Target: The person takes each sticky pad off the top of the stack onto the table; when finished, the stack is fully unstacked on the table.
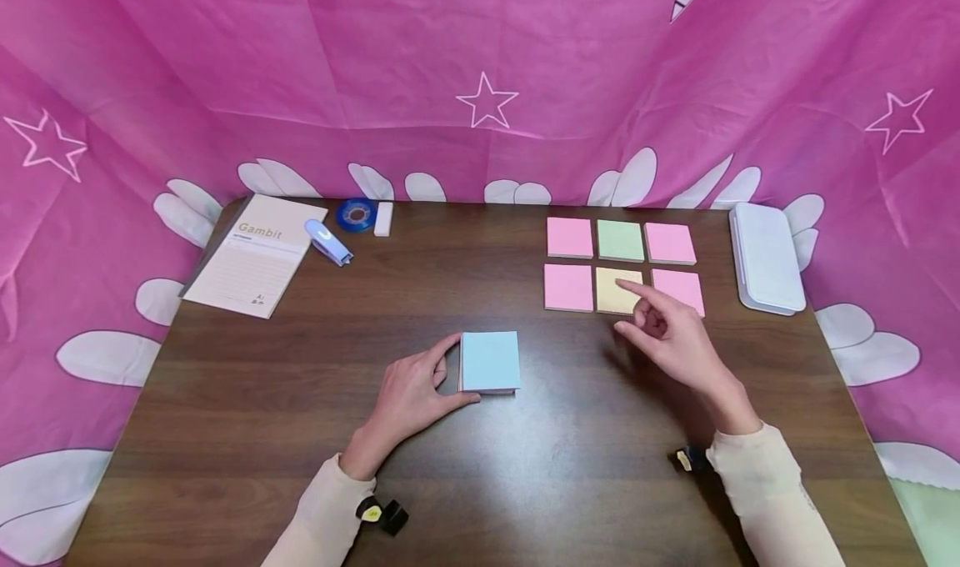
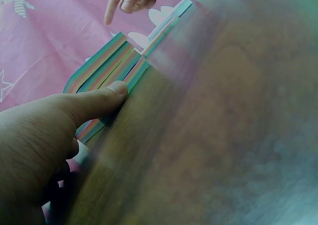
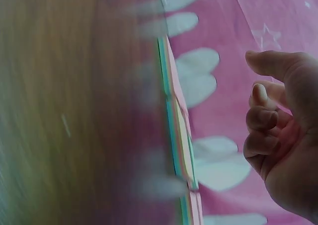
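While left hand (image 1: 411,393) pinches blue-topped stack (image 1: 490,361), right hand (image 1: 677,342), index extended, partly hides yellow pad (image 1: 608,297) and pink pad (image 1: 682,283); beyond it, white case (image 1: 767,258), contents unseen.

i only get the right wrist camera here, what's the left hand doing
Observer: The left hand grips a stack of square notes with a light blue top sheet.

Operator: ok and how many more stacks are laid out, i just see a row of edges

Observer: Six stacks, in two rows of three.

Operator: which one is the other hand at, can't line it up from here

Observer: From the head view, the right hand points over the yellow-topped stack, middle of the nearer row; I can't tell whether it touches.
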A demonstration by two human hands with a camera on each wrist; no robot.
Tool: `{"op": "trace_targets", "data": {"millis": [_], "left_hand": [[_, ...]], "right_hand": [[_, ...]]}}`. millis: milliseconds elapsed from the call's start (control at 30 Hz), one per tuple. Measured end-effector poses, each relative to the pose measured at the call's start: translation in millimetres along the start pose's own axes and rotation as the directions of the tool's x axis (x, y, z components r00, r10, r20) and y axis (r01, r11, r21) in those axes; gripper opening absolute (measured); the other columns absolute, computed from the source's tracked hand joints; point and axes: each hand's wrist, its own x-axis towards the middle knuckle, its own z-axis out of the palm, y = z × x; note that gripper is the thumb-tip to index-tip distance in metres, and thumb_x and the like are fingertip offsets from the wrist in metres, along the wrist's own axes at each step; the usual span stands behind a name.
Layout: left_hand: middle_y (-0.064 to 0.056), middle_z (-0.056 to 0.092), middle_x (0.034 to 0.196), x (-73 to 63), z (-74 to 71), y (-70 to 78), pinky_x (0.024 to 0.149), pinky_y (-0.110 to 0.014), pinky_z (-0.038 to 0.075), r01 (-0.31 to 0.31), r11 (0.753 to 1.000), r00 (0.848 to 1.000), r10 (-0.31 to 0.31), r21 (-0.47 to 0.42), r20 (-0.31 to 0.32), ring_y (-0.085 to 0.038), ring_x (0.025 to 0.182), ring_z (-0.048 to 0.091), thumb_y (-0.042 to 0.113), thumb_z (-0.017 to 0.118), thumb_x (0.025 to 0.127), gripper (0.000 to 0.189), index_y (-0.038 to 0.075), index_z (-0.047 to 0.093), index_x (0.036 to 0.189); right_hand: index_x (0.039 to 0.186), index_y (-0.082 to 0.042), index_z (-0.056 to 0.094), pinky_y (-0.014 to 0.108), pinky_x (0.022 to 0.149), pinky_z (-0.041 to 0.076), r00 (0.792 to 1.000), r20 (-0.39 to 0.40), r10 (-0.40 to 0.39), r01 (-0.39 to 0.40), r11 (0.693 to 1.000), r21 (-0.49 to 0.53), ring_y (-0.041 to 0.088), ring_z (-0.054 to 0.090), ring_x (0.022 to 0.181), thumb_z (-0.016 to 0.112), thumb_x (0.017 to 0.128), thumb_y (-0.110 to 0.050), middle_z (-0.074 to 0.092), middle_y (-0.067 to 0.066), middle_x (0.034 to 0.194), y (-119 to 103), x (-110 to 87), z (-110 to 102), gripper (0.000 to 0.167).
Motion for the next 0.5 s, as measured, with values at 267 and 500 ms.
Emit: {"op": "trace_targets", "data": {"millis": [267, 500], "left_hand": [[0.011, 0.039, 0.071, 0.1, -0.4, 0.4, 0.062, -0.027, 0.024, -0.009, 1.000, 1.000, 0.009, 0.007, -0.008, -0.007, 0.063, 0.033, 0.051, 0.101, 0.078, 0.096, 0.009, 0.063, 0.155], [0.012, 0.039, 0.071, 0.2, -0.5, 0.4, 0.062, -0.027, 0.024, -0.002, 1.000, 1.000, 0.002, 0.014, 0.000, -0.007, 0.063, 0.033, 0.052, 0.100, 0.078, 0.096, 0.010, 0.063, 0.156]], "right_hand": [[0.145, -0.003, 0.069, 0.021, 0.061, 0.039, 0.991, 0.076, -0.106, 0.105, 0.994, 0.013, 0.006, 0.047, 0.065, 0.089, 0.090, 0.002, 0.054, -0.010, 0.078, -19.5, 1.7, 30.7, 0.058], [0.145, -0.003, 0.070, 0.026, 0.063, 0.040, 0.979, 0.150, -0.140, 0.137, 0.990, 0.029, 0.003, 0.045, 0.066, 0.091, 0.092, -0.009, 0.054, -0.011, 0.077, -38.1, 8.1, 63.6, 0.057]]}}
